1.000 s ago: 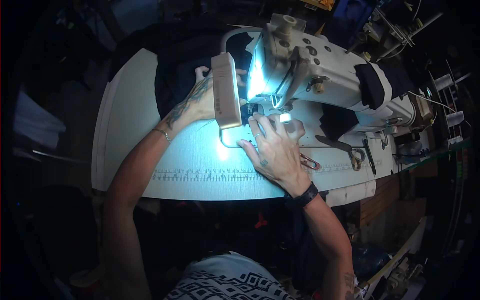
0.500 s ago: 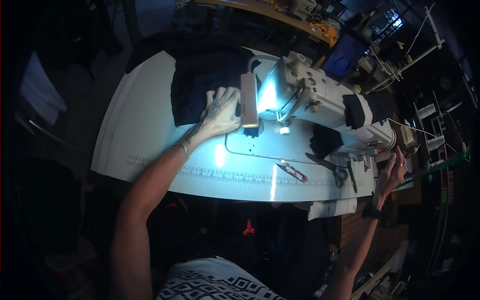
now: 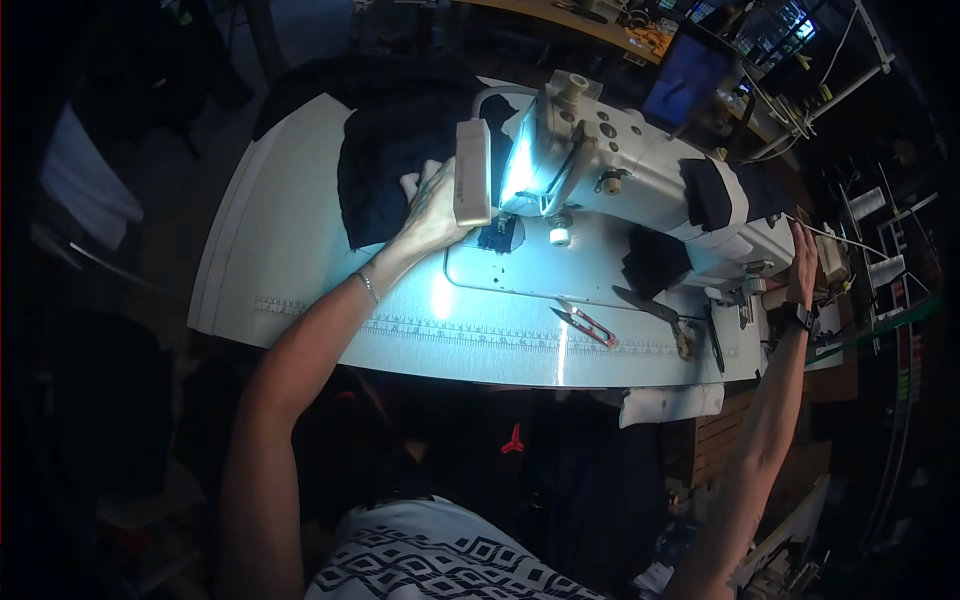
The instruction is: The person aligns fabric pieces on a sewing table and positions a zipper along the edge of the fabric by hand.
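Observation:
A sewing machine (image 3: 640,150) stands on a white table, its lamp lighting the needle area. My left hand (image 3: 432,218) rests on dark cloth (image 3: 385,150) left of the needle, its fingers bent over the fabric and partly hidden behind a pale rectangular box (image 3: 474,175). A small dark piece of the cloth (image 3: 502,235) shows by the presser foot. At the machine's right end, my right hand (image 3: 803,265) lies against the handwheel side with fingers stretched out flat; the wheel itself is mostly hidden behind it.
Red-handled thread snips (image 3: 588,325), dark scissors (image 3: 650,305) and a thin dark tool (image 3: 715,340) lie near the table's front edge, by a printed ruler (image 3: 480,335). A dark cloth scrap (image 3: 655,262) sits under the machine arm. Thread stands (image 3: 870,230) rise at the right.
My right hand has moved up and onto the handwheel end of the machine. My left hand stays on the cloth, and the view has shifted slightly.

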The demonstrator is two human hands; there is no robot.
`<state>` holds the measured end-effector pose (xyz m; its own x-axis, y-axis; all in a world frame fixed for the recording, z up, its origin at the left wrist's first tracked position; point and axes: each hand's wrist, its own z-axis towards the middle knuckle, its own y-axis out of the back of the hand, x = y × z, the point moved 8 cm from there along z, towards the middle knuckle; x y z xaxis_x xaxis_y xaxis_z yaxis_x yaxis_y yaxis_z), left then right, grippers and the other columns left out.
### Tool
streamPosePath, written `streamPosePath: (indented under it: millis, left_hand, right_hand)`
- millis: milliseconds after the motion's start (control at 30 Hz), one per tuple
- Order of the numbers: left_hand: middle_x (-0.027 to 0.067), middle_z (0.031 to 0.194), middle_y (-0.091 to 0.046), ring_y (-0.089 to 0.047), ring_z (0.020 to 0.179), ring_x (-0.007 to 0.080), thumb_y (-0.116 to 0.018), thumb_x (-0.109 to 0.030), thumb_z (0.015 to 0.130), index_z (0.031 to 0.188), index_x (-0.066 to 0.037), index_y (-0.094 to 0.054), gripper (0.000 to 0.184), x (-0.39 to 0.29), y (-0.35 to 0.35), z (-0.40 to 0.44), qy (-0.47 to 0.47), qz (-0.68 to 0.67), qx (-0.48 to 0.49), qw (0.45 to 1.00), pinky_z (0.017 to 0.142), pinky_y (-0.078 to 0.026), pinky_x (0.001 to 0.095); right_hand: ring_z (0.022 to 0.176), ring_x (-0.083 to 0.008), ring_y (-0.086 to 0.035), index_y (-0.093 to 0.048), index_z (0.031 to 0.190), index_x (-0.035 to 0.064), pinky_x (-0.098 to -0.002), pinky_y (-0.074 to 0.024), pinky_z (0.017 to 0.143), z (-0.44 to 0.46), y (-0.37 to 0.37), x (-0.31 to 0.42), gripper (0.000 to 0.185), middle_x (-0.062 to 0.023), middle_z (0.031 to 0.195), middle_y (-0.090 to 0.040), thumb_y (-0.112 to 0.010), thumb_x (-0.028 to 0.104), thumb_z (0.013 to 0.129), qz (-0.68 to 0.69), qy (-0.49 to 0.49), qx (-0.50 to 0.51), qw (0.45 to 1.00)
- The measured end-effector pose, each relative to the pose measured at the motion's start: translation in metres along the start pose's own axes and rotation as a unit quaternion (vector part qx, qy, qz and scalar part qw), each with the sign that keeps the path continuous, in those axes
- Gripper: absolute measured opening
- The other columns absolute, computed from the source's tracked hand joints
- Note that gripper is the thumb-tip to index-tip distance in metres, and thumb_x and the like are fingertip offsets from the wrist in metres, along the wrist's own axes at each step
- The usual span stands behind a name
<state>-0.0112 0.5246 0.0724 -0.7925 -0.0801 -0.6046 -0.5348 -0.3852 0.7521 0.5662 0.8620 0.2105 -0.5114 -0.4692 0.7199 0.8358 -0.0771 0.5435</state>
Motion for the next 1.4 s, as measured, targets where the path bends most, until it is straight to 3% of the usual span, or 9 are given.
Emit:
streamPosePath:
  millis: [100,167,333,467,633,733,867,1167,1400]
  left_hand:
    - [0.0012,0.13,-0.07,-0.051,0.134,0.0221,-0.09,-0.034,0.087,0.085,-0.013,-0.079,0.024,-0.004,0.003,-0.004,0.059,0.004,0.003,0.998,0.112,-0.025,0.0501]
    - [0.004,0.126,-0.07,-0.05,0.13,0.0229,-0.089,-0.039,0.087,0.102,-0.01,-0.079,0.034,0.013,-0.001,0.007,0.053,-0.005,0.011,0.999,0.111,-0.026,0.0521]
    - [0.0043,0.15,-0.063,-0.047,0.142,0.0256,-0.086,-0.024,0.095,0.103,-0.009,-0.08,0.018,0.064,0.03,0.049,0.18,-0.053,0.021,0.982,0.127,-0.016,0.0545]
    - [0.0107,0.154,-0.059,-0.064,0.135,0.031,-0.083,-0.026,0.098,0.099,-0.007,-0.08,0.019,0.089,0.047,0.022,0.115,-0.201,0.009,0.973,0.129,-0.007,0.0626]
    - [0.0018,0.152,-0.066,-0.04,0.149,0.0288,-0.087,-0.035,0.091,0.093,-0.015,-0.081,0.021,0.058,0.073,-0.055,0.109,-0.108,0.006,0.988,0.126,-0.001,0.0672]
    - [0.0036,0.15,-0.068,-0.049,0.141,0.025,-0.087,-0.038,0.089,0.092,-0.012,-0.082,0.027,0.047,0.074,-0.069,0.103,-0.096,-0.026,0.99,0.123,-0.014,0.0582]
    - [0.0041,0.146,-0.07,-0.051,0.138,0.0252,-0.087,-0.036,0.088,0.091,-0.01,-0.083,0.026,0.046,0.074,-0.07,0.094,-0.107,-0.051,0.988,0.121,-0.016,0.0568]
    - [0.0055,0.143,-0.072,-0.056,0.133,0.0259,-0.087,-0.033,0.087,0.089,-0.008,-0.082,0.025,0.05,0.073,-0.068,0.057,-0.13,-0.071,0.987,0.12,-0.019,0.0558]
    - [0.0021,0.139,-0.07,-0.046,0.137,0.0242,-0.087,-0.037,0.087,0.092,-0.016,-0.078,0.024,0.032,0.076,-0.111,0.029,-0.068,0.022,0.997,0.117,-0.016,0.0496]
  right_hand:
    - [0.123,-0.024,-0.066,-0.063,0.146,-0.0059,-0.0348,-0.0485,0.111,-0.057,0.016,0.075,0.048,-0.0156,0.136,-0.071,-0.054,0.032,0.117,-0.016,0.075,-0.187,0.979]
    - [0.117,-0.0203,-0.067,-0.066,0.144,-0.002,-0.0327,-0.0501,0.107,-0.132,0.006,0.118,0.041,-0.013,0.128,-0.073,-0.056,0.027,0.117,0.058,0.036,-0.275,0.959]
    - [0.105,-0.0204,-0.068,-0.077,0.123,0.0014,-0.0353,-0.0567,0.094,-0.267,-0.122,0.189,0.021,-0.0115,0.113,-0.073,-0.063,0.003,0.107,-0.059,0.063,-0.008,0.996]
    - [0.106,-0.0267,-0.064,-0.08,0.123,0.0091,-0.0405,-0.0444,0.096,-0.304,-0.217,0.233,0.029,-0.0089,0.118,-0.071,-0.08,0.01,0.094,-0.139,0.164,0.143,0.966]
    - [0.098,-0.0282,-0.062,-0.08,0.115,0.0066,-0.0426,-0.0436,0.087,-0.313,-0.244,0.238,0.017,-0.008,0.104,-0.07,-0.071,0.006,0.1,-0.2,0.218,0.121,0.947]
    - [0.092,-0.0278,-0.063,-0.076,0.111,0.005,-0.0415,-0.0428,0.086,-0.313,-0.253,0.246,0.013,-0.0109,0.096,-0.07,-0.065,0.005,0.104,-0.197,0.256,0.089,0.942]
    - [0.089,-0.0411,-0.076,-0.066,0.136,0.0063,-0.0481,-0.0612,0.076,-0.31,-0.292,0.285,0.03,-0.0198,0.106,-0.076,-0.066,0.015,0.108,-0.079,0.194,0.138,0.968]
    - [0.073,-0.0355,-0.073,-0.069,0.133,0.0076,-0.0453,-0.0613,0.066,-0.294,-0.382,0.328,0.03,-0.0146,0.099,-0.066,-0.067,0.019,0.105,-0.179,0.271,0.197,0.925]
    - [0.07,-0.0267,-0.072,-0.075,0.133,0.0092,-0.0417,-0.0601,0.064,-0.292,-0.351,0.302,0.03,-0.0115,0.097,-0.072,-0.068,0.022,0.107,-0.137,0.245,0.159,0.946]
